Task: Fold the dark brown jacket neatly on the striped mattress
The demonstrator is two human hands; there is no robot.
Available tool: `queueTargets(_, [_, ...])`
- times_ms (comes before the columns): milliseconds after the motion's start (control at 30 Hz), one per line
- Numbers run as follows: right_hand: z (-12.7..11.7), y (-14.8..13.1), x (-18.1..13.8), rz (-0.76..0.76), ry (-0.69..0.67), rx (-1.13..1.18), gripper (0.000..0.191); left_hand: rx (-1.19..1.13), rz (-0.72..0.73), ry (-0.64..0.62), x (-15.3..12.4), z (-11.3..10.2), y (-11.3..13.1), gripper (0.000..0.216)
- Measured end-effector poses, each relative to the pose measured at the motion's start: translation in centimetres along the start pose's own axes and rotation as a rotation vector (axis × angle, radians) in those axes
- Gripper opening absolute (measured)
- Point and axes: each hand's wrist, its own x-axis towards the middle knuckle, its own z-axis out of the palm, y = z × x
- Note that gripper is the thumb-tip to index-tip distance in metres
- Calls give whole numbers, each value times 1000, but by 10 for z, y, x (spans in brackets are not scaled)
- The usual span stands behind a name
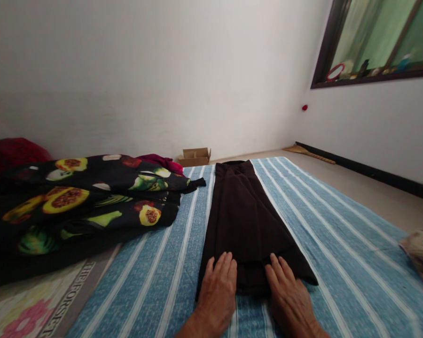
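A dark brown garment [241, 211], trousers or a skirt, lies lengthwise on the blue and white striped sheet [155, 277]. Its gathered waist end points away from me, and the wider hem end is close to me. My left hand [216, 291] rests palm down on the left part of the hem, fingers stretched out. On the right part of the hem, my right hand [291, 295] lies flat too, its fingers extended. The cloth between the hands shows slight folds. Both palms are hidden from view.
Left of the garment lies a black fruit-print cloth [102, 197] in a heap, with red fabric [14, 157] behind it. A flower-print mat [28, 310] shows at lower left. An open cardboard box [195, 157] stands by the wall. A beige cloth [421, 256] lies at right.
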Motion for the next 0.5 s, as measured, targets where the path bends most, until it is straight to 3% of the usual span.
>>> queueTargets(267, [-14,7,7,-34,-106,93,48,-24,-14,-57,-1,-10,1,58])
queueTargets(500, [-17,3,4,-16,-87,53,49,-40,-27,-48,-2,-5,0,56])
